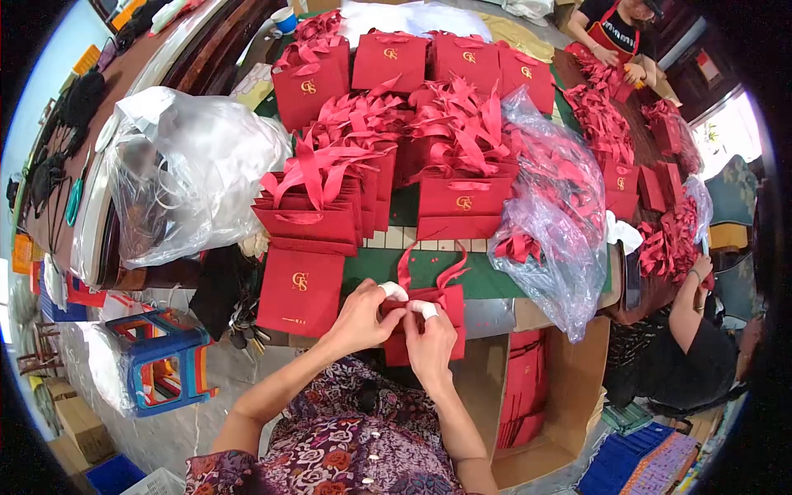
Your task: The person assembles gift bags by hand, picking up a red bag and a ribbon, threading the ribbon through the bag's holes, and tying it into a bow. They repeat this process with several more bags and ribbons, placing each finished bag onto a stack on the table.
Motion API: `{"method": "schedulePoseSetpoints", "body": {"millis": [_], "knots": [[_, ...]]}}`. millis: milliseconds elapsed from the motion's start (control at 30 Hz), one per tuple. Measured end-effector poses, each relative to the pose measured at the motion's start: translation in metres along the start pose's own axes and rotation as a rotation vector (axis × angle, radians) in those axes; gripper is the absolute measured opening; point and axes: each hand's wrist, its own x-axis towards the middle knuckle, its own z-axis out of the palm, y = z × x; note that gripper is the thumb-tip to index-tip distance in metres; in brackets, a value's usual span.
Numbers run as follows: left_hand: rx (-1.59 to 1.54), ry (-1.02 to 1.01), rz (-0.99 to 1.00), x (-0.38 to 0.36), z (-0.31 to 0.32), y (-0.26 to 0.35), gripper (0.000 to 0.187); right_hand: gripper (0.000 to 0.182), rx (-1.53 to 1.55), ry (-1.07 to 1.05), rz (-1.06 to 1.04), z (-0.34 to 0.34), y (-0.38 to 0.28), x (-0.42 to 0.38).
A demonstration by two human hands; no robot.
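Note:
Both of my hands meet at the top edge of a red paper bag (454,309) at the table's front edge. My left hand (363,318) has its fingers pinched together on the bag's rim, with white wrapping on a fingertip. Close beside it, my right hand (431,334) pinches the same rim, and one of its fingers is wrapped in white too. Two loose ends of red ribbon (451,271) rise from the bag behind my fingers. To the left lies a flat red bag (299,290) with a gold logo.
Rows of red bags (464,205) with ribbons stand behind my hands. Clear plastic (544,272) covers more at the right, and a white-filled plastic bag (202,177) sits left. An open carton (577,388) is below. Two people work at the right.

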Motion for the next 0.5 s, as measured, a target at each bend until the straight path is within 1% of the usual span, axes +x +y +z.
{"method": "schedulePoseSetpoints", "body": {"millis": [33, 100, 167, 200, 233, 267, 300, 333, 367, 400, 433, 500], "knots": [[0.052, 0.022, 0.078, 0.001, 0.0, -0.001, 0.022, 0.016, 0.001, -0.033, -0.006, -0.003, 0.0, 0.001], [-0.005, 0.026, 0.054, 0.002, -0.001, -0.001, 0.023, 0.016, -0.001, -0.061, -0.015, -0.012, 0.001, 0.005], [-0.065, 0.025, 0.032, 0.002, 0.0, 0.0, 0.025, 0.017, 0.049, 0.014, -0.202, -0.025, 0.0, 0.013], [-0.022, 0.038, 0.023, 0.002, 0.001, 0.0, 0.025, 0.017, 0.189, -0.066, 0.062, -0.036, -0.014, 0.014], [0.022, 0.051, 0.015, 0.001, 0.003, 0.0, 0.026, 0.015, 0.133, -0.039, -0.001, -0.042, -0.015, 0.02], [0.022, 0.051, 0.018, 0.0, 0.005, -0.001, 0.026, 0.014, 0.054, -0.044, -0.108, -0.045, -0.013, 0.028], [0.018, 0.073, 0.093, -0.001, 0.01, -0.003, 0.024, 0.014, -0.027, -0.047, -0.214, -0.048, -0.01, 0.035], [0.012, 0.095, 0.168, -0.002, 0.014, -0.004, 0.023, 0.014, -0.03, -0.043, -0.214, -0.048, -0.004, 0.04], [0.011, 0.093, 0.172, -0.003, 0.017, -0.005, 0.023, 0.015, -0.104, -0.164, -0.27, -0.046, 0.005, 0.045], [0.045, 0.142, 0.241, -0.004, 0.019, -0.006, 0.021, 0.016, -0.177, -0.285, -0.326, -0.045, 0.009, 0.049], [0.079, 0.192, 0.31, -0.006, 0.021, -0.006, 0.02, 0.016, -0.176, -0.281, -0.327, -0.047, 0.013, 0.053], [0.083, 0.209, 0.34, -0.01, 0.021, -0.007, 0.019, 0.02, 0.03, -0.532, -0.182, -0.051, 0.019, 0.06]]}}
